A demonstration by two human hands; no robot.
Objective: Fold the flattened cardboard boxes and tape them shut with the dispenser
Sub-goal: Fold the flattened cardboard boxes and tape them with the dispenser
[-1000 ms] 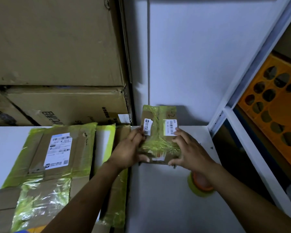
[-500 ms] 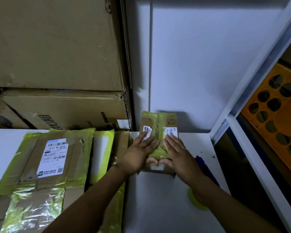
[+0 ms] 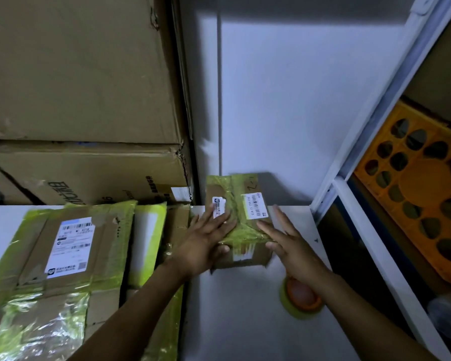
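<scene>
White table (image 3: 245, 324) bears taped box (image 3: 246, 227) under left hand (image 3: 203, 247) and right hand (image 3: 289, 243).

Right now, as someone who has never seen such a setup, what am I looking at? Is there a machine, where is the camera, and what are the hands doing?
There is no machine here: a person works with two bare hands. The one picture comes from a camera worn on the head, looking forward and down. The left hand presses flat on a small box wrapped in yellow-green tape. The right hand lies open at its right edge. Neither hand grips anything. The box lies on a white table. A tape roll with an orange core sits under the right wrist. To the left lie flattened boxes, big cartons are stacked behind them, and an orange crate shows at the right.
</scene>
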